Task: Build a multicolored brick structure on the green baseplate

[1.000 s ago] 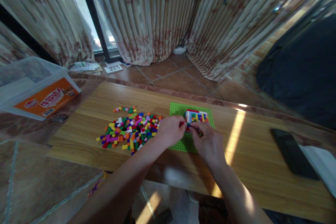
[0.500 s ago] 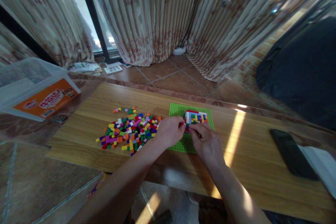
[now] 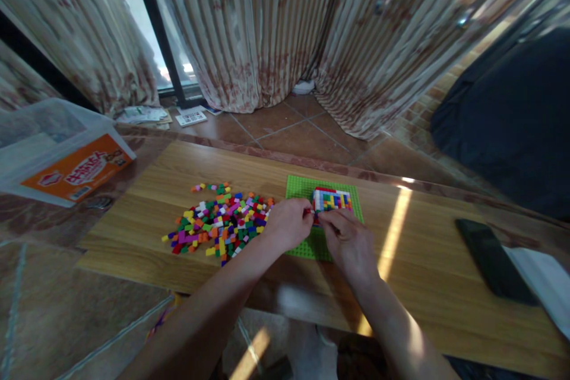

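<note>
A green studded baseplate (image 3: 318, 247) lies on the wooden table, carrying a low block of multicoloured toy bricks (image 3: 333, 200) with red and white along its edges. My left hand (image 3: 289, 224) is closed at the block's near left corner, and a small red brick (image 3: 307, 211) shows at its fingertips. From the other side my right hand (image 3: 350, 240) meets it in a pinch, its fingertips against the block's near edge. What the right fingers hold is too small to make out. Both hands hide the block's near side.
Loose coloured bricks (image 3: 227, 219) are heaped left of the baseplate. Beyond them stands a clear plastic bin (image 3: 66, 154) with an orange label. A dark phone-like slab (image 3: 494, 261) and a white sheet (image 3: 541, 279) lie at the right. Curtains (image 3: 285, 29) hang behind the table (image 3: 414, 285).
My hands stay at the same corner of the block, with only a slight shift of the right fingers. The view has moved a little.
</note>
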Action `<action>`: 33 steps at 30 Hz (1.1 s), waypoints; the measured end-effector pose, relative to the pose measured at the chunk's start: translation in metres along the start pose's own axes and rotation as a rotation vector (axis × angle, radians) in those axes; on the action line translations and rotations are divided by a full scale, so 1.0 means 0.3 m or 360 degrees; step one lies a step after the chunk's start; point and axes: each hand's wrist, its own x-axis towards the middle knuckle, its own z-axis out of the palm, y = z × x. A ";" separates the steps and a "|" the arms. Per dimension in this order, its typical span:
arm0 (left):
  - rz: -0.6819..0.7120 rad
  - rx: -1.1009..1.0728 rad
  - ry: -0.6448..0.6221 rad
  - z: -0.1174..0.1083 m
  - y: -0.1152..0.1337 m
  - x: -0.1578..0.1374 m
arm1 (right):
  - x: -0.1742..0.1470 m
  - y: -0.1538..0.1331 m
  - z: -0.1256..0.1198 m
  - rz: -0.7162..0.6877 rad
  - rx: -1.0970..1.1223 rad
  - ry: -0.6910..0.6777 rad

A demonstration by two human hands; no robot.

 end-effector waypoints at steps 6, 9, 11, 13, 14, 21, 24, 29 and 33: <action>-0.0022 0.0021 -0.0012 -0.003 0.000 0.003 | -0.001 -0.001 0.002 0.0046 -0.0026 -0.0063; -0.0005 0.0002 -0.0017 -0.004 -0.003 0.004 | -0.001 0.000 -0.002 0.0060 0.0034 -0.0083; 0.0023 -0.0045 -0.0014 -0.009 -0.009 0.005 | -0.002 0.001 -0.007 0.0092 0.0116 -0.0072; 0.0046 -0.0104 -0.0011 -0.018 -0.015 0.007 | -0.001 0.003 -0.015 0.0153 0.0195 -0.0019; 0.0048 -0.0141 -0.0014 -0.025 -0.019 0.008 | 0.000 0.004 -0.021 0.0191 0.0216 0.0024; 0.0078 -0.0781 -0.0124 -0.056 -0.028 0.016 | 0.026 -0.001 -0.048 0.0403 0.0276 0.0194; 0.0112 -0.1063 -0.0160 -0.050 -0.014 0.014 | 0.030 -0.014 -0.045 0.0369 0.0337 0.0118; 0.0148 -0.1289 -0.0125 -0.039 0.000 0.007 | 0.030 -0.031 -0.045 0.0302 0.0420 0.0085; 0.0235 -0.1094 -0.0077 -0.034 -0.009 0.004 | 0.031 -0.031 -0.047 0.0386 0.0498 0.0095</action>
